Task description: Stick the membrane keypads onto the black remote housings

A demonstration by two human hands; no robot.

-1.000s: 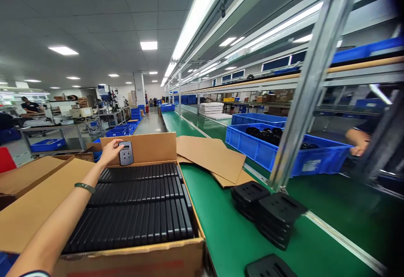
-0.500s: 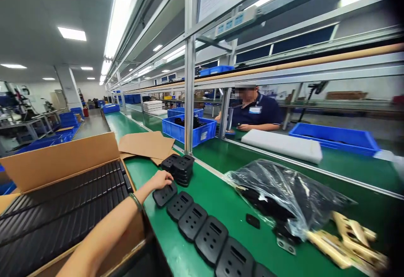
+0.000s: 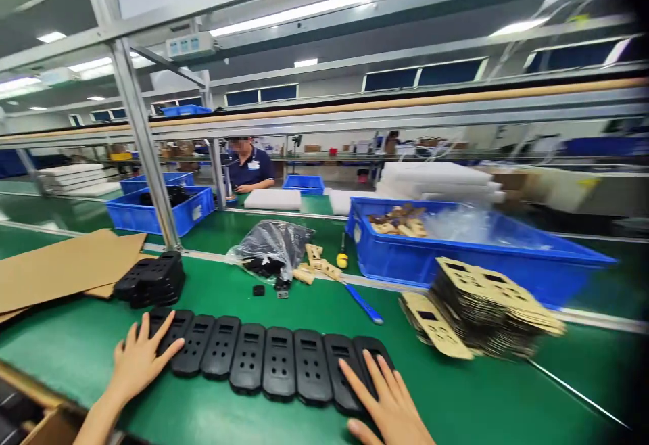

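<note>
A row of black plastic covers, each with a slot and small round holes, lies side by side on the green bench. At the row's left end is my left hand, fingers spread over and beside the end covers. My right hand rests its outstretched fingers on the covers at the right end. Neither hand is closed round anything. Behind my left hand stands a stack of similar black covers.
Cardboard sheets lie at left. Farther back are a clear plastic bag with black parts, tan parts, a yellow-handled screwdriver and a blue-handled tool. At right sit a blue bin and stacked tan plates. A person works opposite.
The view has swung right. My left hand has gone from beside the stack to spread fingers at the row's left end. My right hand has come into view at its right end.
</note>
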